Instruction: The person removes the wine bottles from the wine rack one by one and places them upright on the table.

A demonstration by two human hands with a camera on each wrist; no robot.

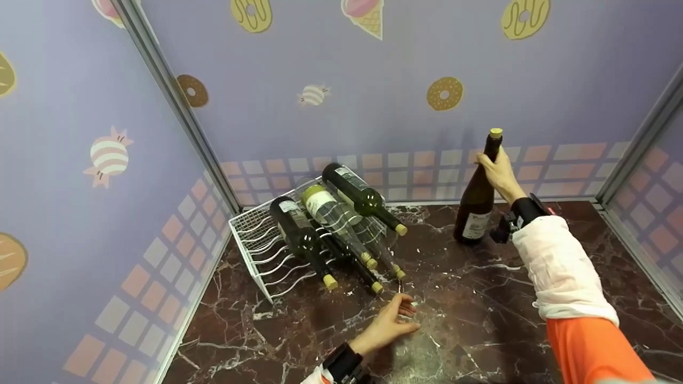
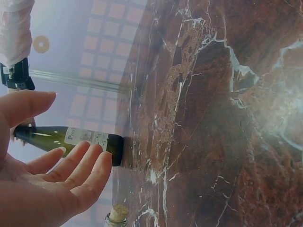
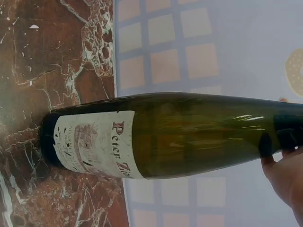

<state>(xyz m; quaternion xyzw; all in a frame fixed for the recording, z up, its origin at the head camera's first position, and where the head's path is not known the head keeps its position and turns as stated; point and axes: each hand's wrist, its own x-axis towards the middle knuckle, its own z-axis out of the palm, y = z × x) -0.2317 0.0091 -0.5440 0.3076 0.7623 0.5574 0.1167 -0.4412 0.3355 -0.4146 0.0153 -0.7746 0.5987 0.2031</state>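
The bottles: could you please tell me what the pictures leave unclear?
Head view: held bottle's fine label print, too small.
Right wrist view: its cork, past the right edge.
Left wrist view: another bottle's body, cut by the bottom edge.
Head view: a lower bottle's base, hidden by bottles above.

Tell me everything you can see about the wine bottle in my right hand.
The wine bottle looks like dark olive-green glass, with a slender neck, a yellowish stopper and a pale, scuffed label whose lettering begins "Peter". It is roughly upright near the patterned back wall. Your right hand grips its neck; its base is at or just above the marble-patterned tabletop, I can't tell which.
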